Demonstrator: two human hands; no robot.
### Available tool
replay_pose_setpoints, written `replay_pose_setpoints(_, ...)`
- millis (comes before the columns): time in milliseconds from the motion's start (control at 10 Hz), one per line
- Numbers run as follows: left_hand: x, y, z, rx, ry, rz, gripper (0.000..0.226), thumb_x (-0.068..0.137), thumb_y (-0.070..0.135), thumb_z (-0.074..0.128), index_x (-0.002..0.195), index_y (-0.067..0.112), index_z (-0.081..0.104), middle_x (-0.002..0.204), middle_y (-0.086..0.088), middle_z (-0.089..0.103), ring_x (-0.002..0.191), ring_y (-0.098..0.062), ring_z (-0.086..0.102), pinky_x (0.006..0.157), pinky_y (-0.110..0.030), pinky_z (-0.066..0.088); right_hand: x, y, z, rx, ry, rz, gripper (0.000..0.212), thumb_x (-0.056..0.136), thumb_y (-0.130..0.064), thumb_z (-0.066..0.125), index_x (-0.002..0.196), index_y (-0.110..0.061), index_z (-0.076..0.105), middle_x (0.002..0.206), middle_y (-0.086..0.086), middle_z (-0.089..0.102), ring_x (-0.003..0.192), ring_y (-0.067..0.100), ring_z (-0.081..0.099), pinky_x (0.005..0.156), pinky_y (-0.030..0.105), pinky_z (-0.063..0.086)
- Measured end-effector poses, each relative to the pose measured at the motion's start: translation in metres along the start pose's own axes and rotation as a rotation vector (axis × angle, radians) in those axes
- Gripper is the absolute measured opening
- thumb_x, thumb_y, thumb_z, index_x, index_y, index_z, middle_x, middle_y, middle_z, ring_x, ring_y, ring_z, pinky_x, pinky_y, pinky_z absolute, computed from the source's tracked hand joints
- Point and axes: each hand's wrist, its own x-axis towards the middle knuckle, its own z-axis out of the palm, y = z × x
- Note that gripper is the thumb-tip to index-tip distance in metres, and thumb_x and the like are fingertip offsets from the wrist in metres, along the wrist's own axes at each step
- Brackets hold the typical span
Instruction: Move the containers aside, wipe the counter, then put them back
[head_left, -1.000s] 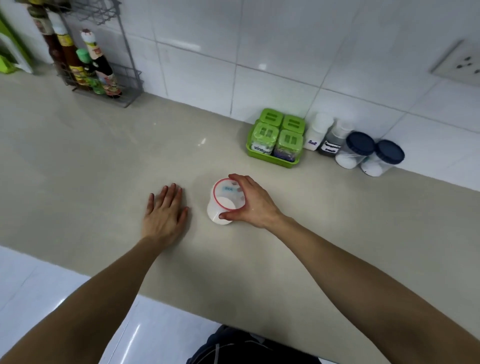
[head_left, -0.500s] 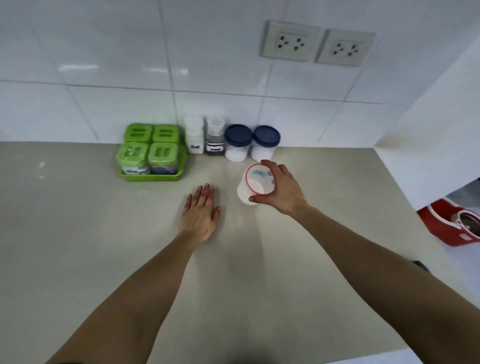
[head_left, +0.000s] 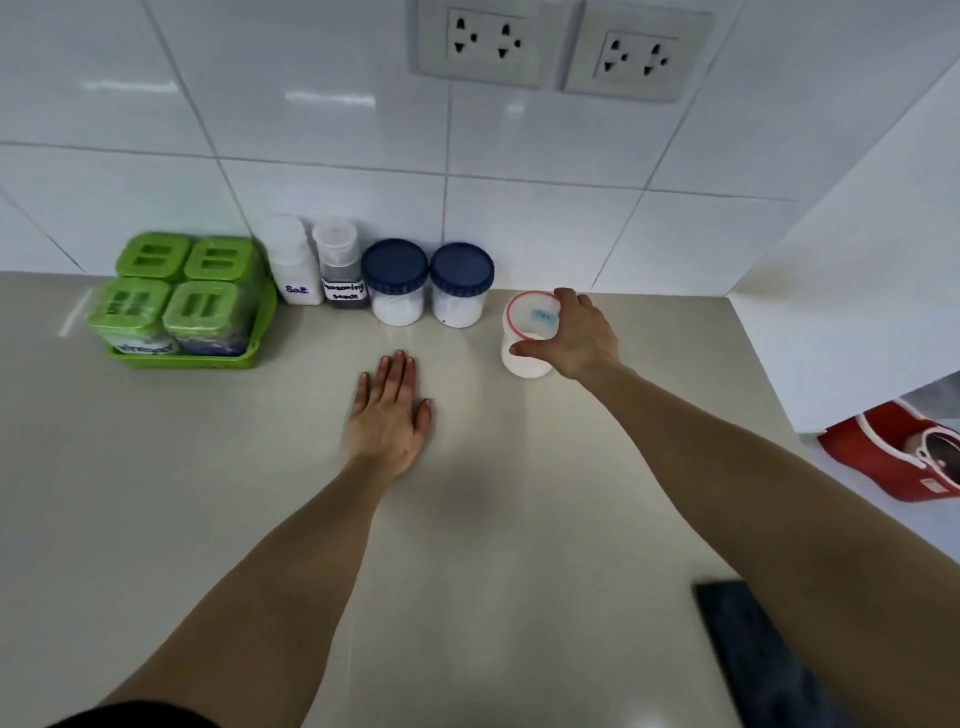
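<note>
My right hand (head_left: 579, 338) grips a white container with a red-rimmed lid (head_left: 527, 338) from its right side, near the back wall, just right of two blue-lidded jars (head_left: 427, 288). Whether it rests on the beige counter (head_left: 467, 519) or hangs just above it I cannot tell. Left of those jars stand a white bottle labelled Salt (head_left: 291, 262) and a clear labelled bottle (head_left: 340, 267). A green tray with several green-lidded containers (head_left: 182, 299) sits at the back left. My left hand (head_left: 389, 415) lies flat and open on the counter, holding nothing.
White tiled wall with two power sockets (head_left: 558, 49) runs behind the counter. A white side wall (head_left: 857, 286) closes the counter on the right. A red object (head_left: 904, 457) lies on the floor beyond it. A dark object (head_left: 753, 644) shows at the lower right.
My right hand has carried the red-rimmed container rightward and back toward the wall, past the blue-lidded jars. My view has swung right. My left hand stays flat on the counter.
</note>
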Motion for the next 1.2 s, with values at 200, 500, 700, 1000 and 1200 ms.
replay_pose_setpoints(200, 0.001, 0.001, 0.004, 0.013, 0.033, -0.005, 0.066, 0.095, 0.047, 0.014, 0.153, 0.017, 0.003, 0.162, 0.001, 0.002, 0.149, -0.015, -0.002, 0.122, -0.038, 0.001, 0.038, 0.0, 0.008, 0.104, 0.02, -0.006, 0.092, 0.06, -0.053, 0.083, 0.131, -0.014, 0.039, 0.129, 0.004, 0.053, 0.118, 0.029, 0.051, 0.087, 0.038, 0.045)
replay_pose_setpoints(500, 0.002, 0.001, 0.005, 0.004, 0.031, -0.011, 0.065, 0.096, 0.046, 0.016, 0.153, 0.018, 0.003, 0.162, 0.001, 0.002, 0.149, -0.014, -0.002, 0.122, -0.038, 0.003, 0.07, -0.011, 0.018, 0.199, 0.049, 0.039, 0.091, 0.057, -0.055, 0.083, 0.125, -0.011, 0.042, 0.123, 0.007, 0.058, 0.114, 0.032, 0.055, 0.091, 0.042, 0.049)
replay_pose_setpoints(700, 0.002, 0.002, 0.005, 0.002, 0.03, -0.011, 0.066, 0.095, 0.048, 0.013, 0.153, 0.017, 0.001, 0.162, 0.001, 0.002, 0.149, -0.015, -0.002, 0.122, -0.038, 0.003, 0.074, -0.015, 0.012, 0.219, 0.024, 0.07, 0.089, 0.059, -0.052, 0.084, 0.123, -0.009, 0.041, 0.125, 0.008, 0.058, 0.113, 0.03, 0.057, 0.083, 0.035, 0.047)
replay_pose_setpoints(1000, 0.003, 0.001, 0.004, -0.004, 0.004, -0.001, 0.067, 0.095, 0.048, 0.01, 0.153, 0.017, -0.003, 0.162, 0.0, -0.002, 0.149, -0.015, -0.006, 0.122, -0.039, 0.0, 0.071, -0.018, 0.015, 0.255, 0.014, 0.083, 0.104, 0.063, -0.047, 0.085, 0.143, -0.011, 0.028, 0.141, 0.009, 0.046, 0.127, 0.031, 0.048, 0.098, 0.039, 0.044)
replay_pose_setpoints(1200, 0.004, 0.0, 0.004, -0.006, -0.055, 0.004, 0.066, 0.096, 0.047, 0.011, 0.152, 0.016, -0.006, 0.162, -0.001, -0.007, 0.149, -0.016, -0.008, 0.122, -0.039, -0.003, 0.044, -0.01, 0.03, 0.236, -0.005, 0.152, 0.118, 0.074, -0.039, 0.079, 0.154, -0.012, -0.003, 0.157, 0.01, 0.023, 0.141, 0.033, 0.031, 0.109, 0.043, 0.035)
